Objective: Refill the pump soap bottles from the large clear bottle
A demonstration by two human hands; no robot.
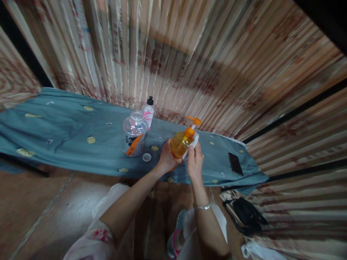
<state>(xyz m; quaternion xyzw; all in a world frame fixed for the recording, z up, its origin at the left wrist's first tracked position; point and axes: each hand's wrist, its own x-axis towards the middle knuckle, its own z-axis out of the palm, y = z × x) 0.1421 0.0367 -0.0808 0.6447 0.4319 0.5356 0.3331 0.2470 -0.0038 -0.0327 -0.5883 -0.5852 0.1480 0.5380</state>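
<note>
My left hand (166, 159) grips an orange pump bottle (181, 143) with an orange pump head, held tilted above the blue-grey cloth (81, 133). Pressed against the bottle's right side is a white wipe (193, 143), held there by my right hand (194, 162). A silver bracelet circles my right wrist. Left of my hands, on the cloth, stand a clear plastic jar (135, 134) with an orange label and a small white bottle (149, 112) with a black cap. A small round clear lid (146, 157) lies in front of the jar.
A black phone (235, 163) lies on the cloth's right end. Striped patterned curtains (189, 54) hang behind and to the right. A black bag (245, 215) rests on the brown floor at the lower right. My shoe shows below my arms.
</note>
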